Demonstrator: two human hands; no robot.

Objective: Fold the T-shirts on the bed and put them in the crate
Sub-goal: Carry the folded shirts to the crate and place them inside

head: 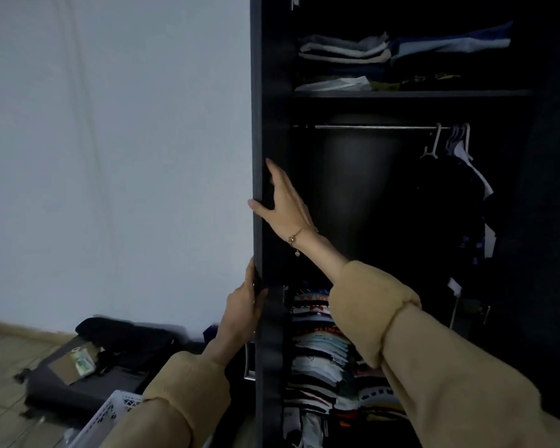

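I stand before a dark wardrobe with its door (257,140) swung open edge-on to me. My left hand (241,310) grips the door's edge low down, fingers curled round it. Higher up, my right hand (280,202) lies on the same edge with straight fingers, thumb on the outer side. A tall stack of folded T-shirts (320,350) in many colours fills the lower part of the wardrobe. A corner of the white lattice crate (110,412) shows at the bottom, behind my left sleeve. The bed is out of view.
Folded clothes (401,56) lie on the upper shelf. Dark garments (459,202) hang from a rail at the right. A dark open suitcase (88,373) with clothes on it lies on the tiled floor at the left, against a white wall.
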